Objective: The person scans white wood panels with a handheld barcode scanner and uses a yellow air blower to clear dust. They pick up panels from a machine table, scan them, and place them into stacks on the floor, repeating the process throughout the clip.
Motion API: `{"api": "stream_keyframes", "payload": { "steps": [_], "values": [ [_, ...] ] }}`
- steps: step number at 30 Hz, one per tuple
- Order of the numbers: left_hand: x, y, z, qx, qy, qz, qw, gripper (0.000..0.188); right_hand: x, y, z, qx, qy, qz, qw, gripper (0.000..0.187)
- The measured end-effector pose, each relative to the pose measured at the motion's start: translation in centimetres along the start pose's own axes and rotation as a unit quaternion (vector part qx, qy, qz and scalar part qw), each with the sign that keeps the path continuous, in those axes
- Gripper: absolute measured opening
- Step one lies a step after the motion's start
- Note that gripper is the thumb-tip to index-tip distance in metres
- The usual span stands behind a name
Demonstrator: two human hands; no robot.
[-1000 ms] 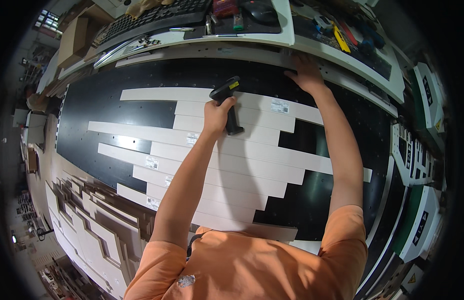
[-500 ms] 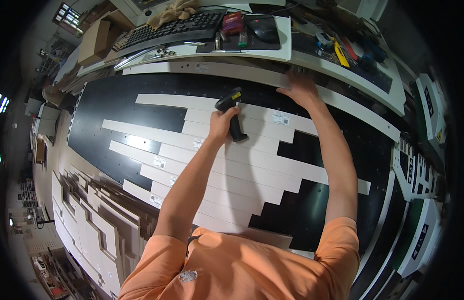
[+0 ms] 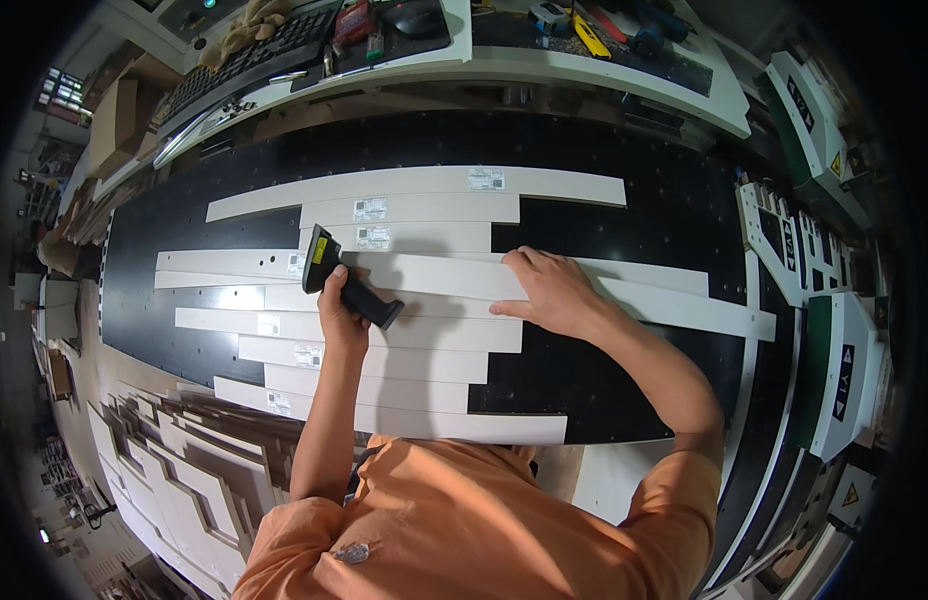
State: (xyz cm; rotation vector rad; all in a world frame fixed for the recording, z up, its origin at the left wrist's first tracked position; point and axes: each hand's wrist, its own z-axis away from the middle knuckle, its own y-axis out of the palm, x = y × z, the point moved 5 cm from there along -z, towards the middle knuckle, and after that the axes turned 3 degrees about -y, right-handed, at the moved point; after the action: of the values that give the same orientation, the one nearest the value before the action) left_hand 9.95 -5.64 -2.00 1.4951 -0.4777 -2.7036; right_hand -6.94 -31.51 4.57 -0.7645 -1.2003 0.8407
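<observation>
In my left hand (image 3: 342, 312) is a black handheld barcode scanner (image 3: 362, 296), its head tilted up to the left and its handle pointing toward the lower right. My right hand (image 3: 552, 290) spans a long white board (image 3: 434, 274), thumb at the near edge and fingers over the far edge. This board lies across the other strips, with small dark holes and a label near its left end, which is partly behind the scanner. Several white strips (image 3: 409, 362) of differing lengths lie side by side on the black table (image 3: 604, 375); many carry a printed label (image 3: 487, 179).
Beyond the table is a raised shelf (image 3: 604, 78) with a keyboard (image 3: 249, 85), a mouse and a yellow-handled tool (image 3: 590, 36). White-and-green machine housings (image 3: 852, 375) stand at the right. Stacked panels (image 3: 174, 460) lean at the near left, a cardboard box (image 3: 114, 125) farther back.
My right hand has brought the long board from the table's far edge toward me, over the other strips. My left hand has moved left and nearer with the scanner. The view has shifted too.
</observation>
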Motion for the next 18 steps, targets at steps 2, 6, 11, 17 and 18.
{"api": "stream_keyframes", "payload": {
  "steps": [2, 6, 11, 17, 18],
  "values": [
    [-0.1, -1.9, 0.4, -0.056, 0.033, 0.055, 0.996, 0.034, 0.8, 0.6, -1.1, 0.037, -0.086, -0.045, 0.995, 0.062],
    [-0.6, -4.6, 1.1, -0.075, 0.057, 0.098, 0.991, 0.03, -0.2, 0.1, -7.7, 0.008, -0.106, -0.019, 0.994, 0.07],
    [0.0, -6.8, 1.2, -0.101, 0.063, 0.072, 0.99, 0.031, -2.5, 0.6, -17.3, -0.109, -0.077, -0.021, 0.991, 0.081],
    [1.0, -8.7, 0.5, -0.09, 0.078, 0.026, 0.993, 0.03, -6.1, -0.2, -21.4, -0.205, -0.06, -0.057, 0.975, 0.08],
    [1.0, -8.9, 0.4, -0.083, 0.087, 0.026, 0.992, 0.03, -6.5, -0.5, -21.6, -0.196, -0.067, -0.031, 0.978, 0.074]
  ]
}}
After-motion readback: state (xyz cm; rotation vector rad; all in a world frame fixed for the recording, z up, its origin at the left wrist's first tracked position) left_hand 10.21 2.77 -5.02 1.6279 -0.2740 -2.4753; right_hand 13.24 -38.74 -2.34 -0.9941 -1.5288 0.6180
